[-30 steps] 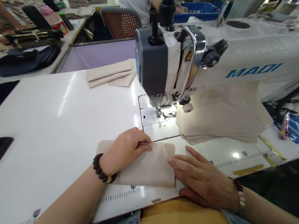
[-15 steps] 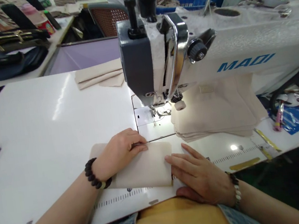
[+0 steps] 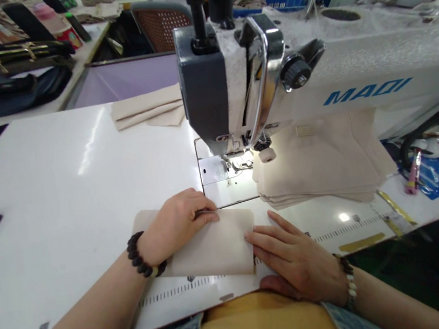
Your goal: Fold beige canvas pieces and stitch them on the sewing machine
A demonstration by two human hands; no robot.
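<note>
Nearest to us, beyond the yellow cloth [image 3: 262,322] over the lap, a beige piece [image 3: 215,247] lies flat at the near edge of the white desk [image 3: 66,208], partly over the printed ruler marks [image 3: 168,292]. We judge the work on it to be at an early stage: it looks smoothed and squared, perhaps doubled over, though we cannot tell how many layers there are, and we make out no stitching on its upper face. It sits on the near side of the needle area, apart from it, so its sewing, as far as we can judge, is not yet done. At its right edge, the right hand [image 3: 298,257] is spread palm down, its grip released, with the fingertips just touching the cloth and the rest of the hand on the desk. Over its left part, the left hand [image 3: 174,222] has a closed grip, thumb and forefinger pinching the far edge of the piece while the wrist passes over its left end. Farther off, the sewing machine [image 3: 205,90] stands with its lamp lit over the needle plate [image 3: 212,171], and a stack of beige pieces [image 3: 321,164] lies to the right, under the arm; whether those are sewn we cannot tell. At the far side, left of the machine head, we see folded beige cloth [image 3: 146,106], then a lilac panel [image 3: 126,79] and a brown chair [image 3: 165,25]
</note>
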